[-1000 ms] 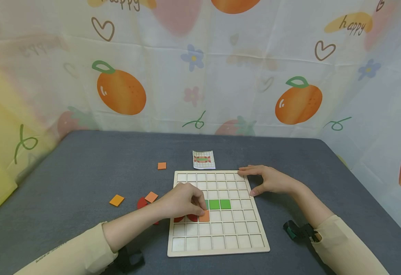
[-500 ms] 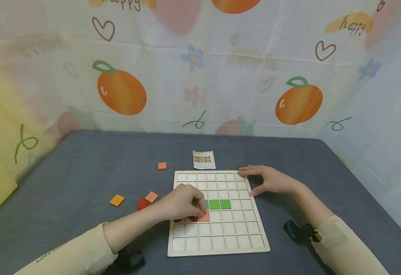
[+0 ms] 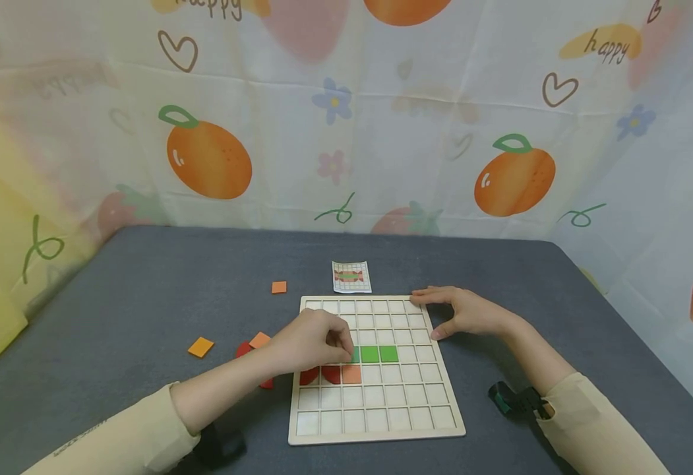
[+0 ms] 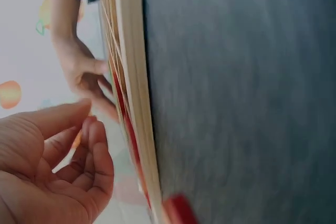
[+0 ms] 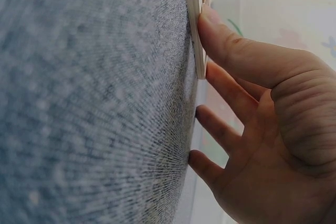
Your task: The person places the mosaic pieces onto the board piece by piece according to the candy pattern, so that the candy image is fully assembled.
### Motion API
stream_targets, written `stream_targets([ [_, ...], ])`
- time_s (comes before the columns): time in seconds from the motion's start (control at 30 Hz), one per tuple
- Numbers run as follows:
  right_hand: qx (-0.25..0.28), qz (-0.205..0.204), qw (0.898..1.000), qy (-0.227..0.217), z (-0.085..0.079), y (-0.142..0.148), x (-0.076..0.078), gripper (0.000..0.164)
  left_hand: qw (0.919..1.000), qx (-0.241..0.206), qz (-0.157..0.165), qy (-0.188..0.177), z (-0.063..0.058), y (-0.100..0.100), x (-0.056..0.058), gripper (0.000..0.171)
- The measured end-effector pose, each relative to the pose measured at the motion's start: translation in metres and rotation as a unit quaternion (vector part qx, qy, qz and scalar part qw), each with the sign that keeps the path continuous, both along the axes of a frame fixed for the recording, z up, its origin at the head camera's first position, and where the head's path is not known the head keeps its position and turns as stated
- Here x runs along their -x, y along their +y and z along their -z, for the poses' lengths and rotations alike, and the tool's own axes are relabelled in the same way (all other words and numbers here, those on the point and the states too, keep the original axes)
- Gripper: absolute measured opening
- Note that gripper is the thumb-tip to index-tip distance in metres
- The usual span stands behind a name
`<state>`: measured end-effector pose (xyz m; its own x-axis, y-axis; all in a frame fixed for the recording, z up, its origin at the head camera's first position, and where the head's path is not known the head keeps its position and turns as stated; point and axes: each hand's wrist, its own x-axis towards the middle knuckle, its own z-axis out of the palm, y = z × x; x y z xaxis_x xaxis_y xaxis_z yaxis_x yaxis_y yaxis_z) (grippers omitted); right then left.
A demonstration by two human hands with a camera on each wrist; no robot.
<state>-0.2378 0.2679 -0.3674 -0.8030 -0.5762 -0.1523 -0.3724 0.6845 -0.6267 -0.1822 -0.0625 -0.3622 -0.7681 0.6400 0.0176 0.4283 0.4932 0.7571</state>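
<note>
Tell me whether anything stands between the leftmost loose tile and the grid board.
Yes: straight across the table, loose red pieces and a salmon tile lie between the yellow-orange tile and the grid board, and the left hand reaches over the board's left edge.

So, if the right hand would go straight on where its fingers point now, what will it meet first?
The gridded board, most likely: the right hand seems to touch its edge. Whether it would push the board or slide over it is hard to tell.
</note>
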Motion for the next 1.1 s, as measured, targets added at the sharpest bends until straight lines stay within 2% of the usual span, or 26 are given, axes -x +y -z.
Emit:
stream_targets([
  [0.17, 0.000, 0.001, 1.000, -0.002, -0.001, -0.001, 0.000, 0.077, 0.9995, 0.003, -0.028, 0.012, -0.010, -0.011, 0.008, 0.009],
  [0.3, 0.000, 0.001, 1.000, -0.002, -0.001, -0.001, 0.000, 0.077, 0.9988, 0.012, -0.048, 0.002, -0.018, -0.022, 0.013, 0.004],
  [0.6, 0.000, 0.001, 1.000, 0.000, 0.000, 0.000, 0.000, 0.077, 0.9954, 0.042, -0.086, -0.001, -0.027, -0.058, 0.027, 0.005],
  [0.73, -0.002, 0.002, 1.000, 0.001, 0.000, -0.001, -0.001, 0.077, 0.9945, 0.067, -0.079, -0.014, -0.027, -0.078, 0.034, 0.008],
  [0.97, 0.001, 0.000, 1.000, -0.001, 0.000, -0.001, -0.001, 0.077, 0.9914, 0.108, -0.040, -0.062, -0.017, -0.112, 0.043, 0.021],
  [1.1, 0.002, 0.000, 1.000, -0.001, 0.000, -0.001, 0.000, 0.078, 0.9909, 0.115, -0.022, -0.066, -0.012, -0.123, 0.045, 0.028],
])
